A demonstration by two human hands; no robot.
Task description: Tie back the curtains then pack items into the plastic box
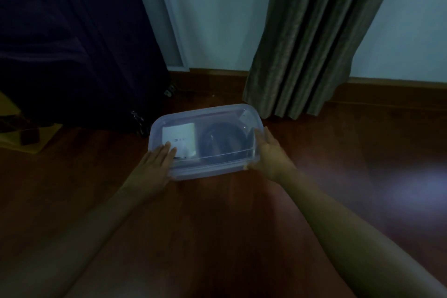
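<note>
A dim room with a dark reddish wooden floor [242, 213], a pale wall and a wooden skirting board [217, 75] along its foot. A grey-green curtain [302, 43] hangs gathered in tight folds at the upper right, its hem just above the floor. A large dark suitcase [72, 43] stands at the upper left, and beside it at the far left edge lies something yellow [14, 138] with small dark things on it, too blurred to name.

The clear plastic box [205, 169] sits on the floor in the middle, just in front of the curtain, with its lid on. Through the lid show a white packet [179, 136] on the left and a dark round shape [225, 140] on the right.

Both bare arms reach forward from the bottom of the view. The left hand [157, 159] lies flat on the near left corner of the lid, fingers straight and together. The right hand [268, 152] rests against the right end of the box, fingers fairly straight along its edge, thumb at the near right corner.
</note>
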